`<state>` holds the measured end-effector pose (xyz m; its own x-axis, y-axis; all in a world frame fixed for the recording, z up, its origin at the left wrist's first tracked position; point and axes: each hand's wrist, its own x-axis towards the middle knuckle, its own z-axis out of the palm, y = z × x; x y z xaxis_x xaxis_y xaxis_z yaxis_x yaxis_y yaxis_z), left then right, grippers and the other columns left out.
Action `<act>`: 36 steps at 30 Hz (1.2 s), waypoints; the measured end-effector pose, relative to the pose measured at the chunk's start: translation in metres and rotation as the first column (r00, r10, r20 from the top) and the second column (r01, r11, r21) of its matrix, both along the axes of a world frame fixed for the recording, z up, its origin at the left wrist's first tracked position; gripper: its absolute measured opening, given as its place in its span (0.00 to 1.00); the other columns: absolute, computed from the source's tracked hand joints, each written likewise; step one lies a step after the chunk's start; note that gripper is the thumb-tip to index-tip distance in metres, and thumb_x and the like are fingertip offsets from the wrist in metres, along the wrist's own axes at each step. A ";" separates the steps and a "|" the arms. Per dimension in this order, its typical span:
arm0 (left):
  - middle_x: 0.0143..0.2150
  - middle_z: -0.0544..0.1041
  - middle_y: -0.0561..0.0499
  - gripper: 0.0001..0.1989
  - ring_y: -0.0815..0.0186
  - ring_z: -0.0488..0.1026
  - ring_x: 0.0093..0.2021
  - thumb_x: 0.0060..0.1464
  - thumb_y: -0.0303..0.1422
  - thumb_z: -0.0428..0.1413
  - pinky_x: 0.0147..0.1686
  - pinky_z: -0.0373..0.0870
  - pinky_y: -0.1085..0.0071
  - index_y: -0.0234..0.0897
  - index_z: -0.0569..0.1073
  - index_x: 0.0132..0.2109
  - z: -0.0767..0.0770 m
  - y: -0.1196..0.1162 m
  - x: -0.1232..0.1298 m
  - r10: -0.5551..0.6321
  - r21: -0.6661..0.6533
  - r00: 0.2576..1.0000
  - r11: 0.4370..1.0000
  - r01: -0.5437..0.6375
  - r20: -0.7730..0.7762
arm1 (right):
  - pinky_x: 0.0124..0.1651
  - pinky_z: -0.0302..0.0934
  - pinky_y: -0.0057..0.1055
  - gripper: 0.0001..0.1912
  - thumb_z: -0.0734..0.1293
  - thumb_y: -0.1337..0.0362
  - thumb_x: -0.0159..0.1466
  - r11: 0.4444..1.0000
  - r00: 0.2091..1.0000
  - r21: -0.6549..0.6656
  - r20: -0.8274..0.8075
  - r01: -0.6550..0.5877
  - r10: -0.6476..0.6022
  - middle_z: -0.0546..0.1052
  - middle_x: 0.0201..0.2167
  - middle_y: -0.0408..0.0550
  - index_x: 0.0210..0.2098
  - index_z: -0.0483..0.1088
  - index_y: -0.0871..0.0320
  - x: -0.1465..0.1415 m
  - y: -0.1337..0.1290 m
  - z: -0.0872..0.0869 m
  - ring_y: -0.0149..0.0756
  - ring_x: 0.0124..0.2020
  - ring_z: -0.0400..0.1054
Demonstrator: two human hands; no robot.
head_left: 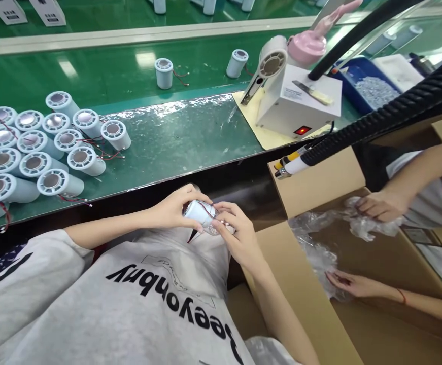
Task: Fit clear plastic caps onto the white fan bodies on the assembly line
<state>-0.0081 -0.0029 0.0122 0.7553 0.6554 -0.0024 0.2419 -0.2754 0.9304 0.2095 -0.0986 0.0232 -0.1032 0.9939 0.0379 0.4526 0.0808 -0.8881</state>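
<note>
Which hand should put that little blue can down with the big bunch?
Probably the left hand: it grips the blue can and is nearer the bunch on the green bench. The right hand, also holding the can, sits farther away.

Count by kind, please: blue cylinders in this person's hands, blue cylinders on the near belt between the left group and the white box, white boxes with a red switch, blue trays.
Blue cylinder in left hand and right hand: 1
Blue cylinders on near belt: 2
White box with red switch: 1
Blue tray: 1
Total: 5
</note>
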 end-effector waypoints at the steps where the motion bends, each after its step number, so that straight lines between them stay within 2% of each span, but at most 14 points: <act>1: 0.50 0.73 0.44 0.35 0.55 0.71 0.52 0.45 0.55 0.71 0.57 0.70 0.57 0.41 0.80 0.56 -0.005 0.000 0.000 -0.004 0.011 1.000 1.000 0.004 0.004 | 0.50 0.73 0.40 0.13 0.68 0.58 0.69 0.999 0.999 -0.013 -0.036 0.036 -0.037 0.78 0.48 0.52 0.30 0.77 0.53 -0.001 0.000 0.001 0.44 0.48 0.76; 3: 0.56 0.72 0.40 0.35 0.51 0.70 0.59 0.44 0.54 0.71 0.61 0.68 0.52 0.42 0.80 0.57 -0.012 0.001 -0.001 -0.040 0.036 0.999 0.999 0.039 0.024 | 0.44 0.73 0.37 0.14 0.69 0.57 0.68 0.994 0.991 -0.048 -0.093 0.094 -0.098 0.80 0.45 0.51 0.26 0.77 0.53 -0.002 0.001 0.002 0.43 0.44 0.77; 5: 0.61 0.72 0.38 0.34 0.48 0.69 0.63 0.47 0.52 0.71 0.65 0.66 0.50 0.42 0.79 0.59 -0.015 0.002 -0.001 -0.108 0.032 0.991 0.994 0.106 0.074 | 0.42 0.72 0.37 0.16 0.71 0.56 0.66 0.986 0.975 -0.091 -0.160 0.141 -0.154 0.81 0.42 0.50 0.22 0.76 0.53 -0.002 0.002 0.003 0.43 0.41 0.77; 7: 0.62 0.75 0.39 0.32 0.49 0.71 0.63 0.52 0.48 0.70 0.65 0.66 0.51 0.43 0.77 0.62 -0.013 0.002 0.000 -0.172 -0.007 0.978 0.985 0.174 0.118 | 0.45 0.73 0.39 0.18 0.73 0.55 0.65 0.977 0.949 -0.119 -0.240 0.179 -0.204 0.82 0.40 0.50 0.20 0.75 0.53 0.001 0.004 0.003 0.44 0.41 0.78; 9: 0.62 0.76 0.39 0.32 0.50 0.73 0.62 0.54 0.44 0.69 0.64 0.68 0.53 0.42 0.75 0.64 -0.008 0.001 0.001 -0.182 -0.082 0.973 0.978 0.194 0.140 | 0.49 0.74 0.42 0.19 0.73 0.53 0.65 0.974 0.922 -0.126 -0.319 0.187 -0.219 0.83 0.41 0.50 0.20 0.76 0.53 0.004 0.004 0.003 0.45 0.44 0.79; 12: 0.65 0.74 0.37 0.35 0.51 0.75 0.61 0.52 0.40 0.69 0.57 0.75 0.57 0.40 0.72 0.66 -0.001 -0.003 0.002 -0.098 -0.290 0.982 0.946 0.143 0.163 | 0.56 0.74 0.47 0.11 0.77 0.51 0.62 0.993 0.947 -0.066 -0.302 0.096 -0.111 0.83 0.50 0.51 0.31 0.82 0.50 0.009 0.001 0.004 0.51 0.53 0.78; 14: 0.65 0.74 0.37 0.36 0.54 0.77 0.57 0.52 0.40 0.69 0.52 0.77 0.60 0.38 0.71 0.66 0.001 -0.006 0.002 -0.044 -0.415 0.984 0.903 0.114 0.174 | 0.61 0.72 0.49 0.13 0.79 0.52 0.60 1.000 0.984 0.004 -0.175 0.029 -0.028 0.81 0.57 0.51 0.42 0.83 0.48 0.011 -0.004 0.004 0.53 0.58 0.76; 16: 0.63 0.75 0.38 0.36 0.58 0.79 0.52 0.52 0.40 0.69 0.49 0.77 0.63 0.38 0.71 0.66 0.002 -0.007 0.002 -0.031 -0.457 0.985 0.883 0.106 0.169 | 0.63 0.71 0.50 0.15 0.78 0.54 0.62 0.999 0.997 0.049 -0.073 0.000 0.003 0.79 0.60 0.50 0.48 0.82 0.47 0.012 -0.010 0.004 0.53 0.60 0.75; 19: 0.63 0.76 0.39 0.35 0.58 0.78 0.52 0.52 0.40 0.70 0.49 0.77 0.64 0.40 0.72 0.65 0.003 -0.007 0.002 -0.059 -0.423 0.984 0.897 0.127 0.170 | 0.62 0.73 0.51 0.16 0.77 0.53 0.64 0.999 0.997 0.053 -0.076 0.006 -0.002 0.80 0.59 0.51 0.49 0.79 0.48 0.013 -0.017 0.001 0.53 0.60 0.75; 23: 0.68 0.72 0.41 0.35 0.52 0.73 0.64 0.50 0.36 0.71 0.57 0.76 0.60 0.45 0.74 0.66 0.006 -0.006 0.001 -0.120 -0.352 0.967 0.915 0.195 0.224 | 0.56 0.77 0.47 0.21 0.77 0.47 0.62 0.999 0.988 -0.008 -0.150 0.035 -0.036 0.81 0.57 0.53 0.49 0.77 0.50 0.015 -0.022 -0.003 0.53 0.58 0.77; 25: 0.70 0.72 0.42 0.34 0.51 0.71 0.67 0.52 0.36 0.71 0.60 0.75 0.58 0.46 0.74 0.66 0.008 -0.007 0.000 -0.141 -0.334 0.960 0.917 0.219 0.243 | 0.52 0.78 0.45 0.22 0.78 0.46 0.62 0.998 0.982 -0.051 -0.182 0.041 -0.050 0.80 0.58 0.53 0.49 0.77 0.50 0.015 -0.023 -0.002 0.52 0.56 0.78; 30: 0.71 0.71 0.43 0.35 0.52 0.70 0.68 0.53 0.35 0.70 0.63 0.72 0.57 0.48 0.72 0.67 0.014 -0.010 -0.001 -0.162 -0.306 0.959 0.924 0.230 0.233 | 0.51 0.79 0.41 0.22 0.79 0.47 0.61 0.993 0.953 -0.113 -0.295 0.031 -0.064 0.81 0.57 0.51 0.50 0.75 0.49 0.014 -0.025 0.001 0.47 0.53 0.79; 36: 0.70 0.72 0.43 0.35 0.52 0.71 0.67 0.53 0.35 0.70 0.62 0.74 0.56 0.48 0.72 0.67 0.015 -0.011 -0.004 -0.176 -0.274 0.957 0.932 0.237 0.230 | 0.47 0.79 0.38 0.25 0.78 0.45 0.61 0.978 0.920 -0.210 -0.381 0.016 -0.097 0.81 0.52 0.51 0.50 0.75 0.50 0.014 -0.023 0.001 0.45 0.50 0.79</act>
